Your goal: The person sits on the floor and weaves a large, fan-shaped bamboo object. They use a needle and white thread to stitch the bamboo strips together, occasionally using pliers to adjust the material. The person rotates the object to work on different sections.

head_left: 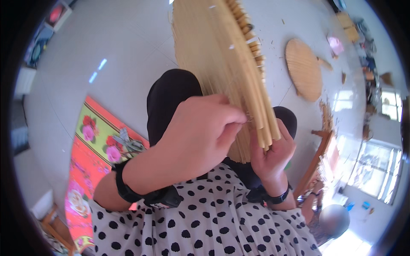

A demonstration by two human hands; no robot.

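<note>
A panel of pale straw-coloured stalks (200, 38), laid side by side, stands tilted between my knees, its cut ends along the right edge. My right hand (275, 155) is closed around the lower stalk ends, the thumb and fingers on either side of them. Against the panel's face, my left hand (205, 123) is closed in a pinch at the stalks. What its fingertips hold is too small to make out. Both wrists wear black bands.
On the floor to the right lies a round stalk mat (303, 70), with scraps around it. A red flowered cloth (92, 170) spreads at the left. Another person (314, 196) sits at the lower right, near a wooden frame (316, 160) with loose stalks.
</note>
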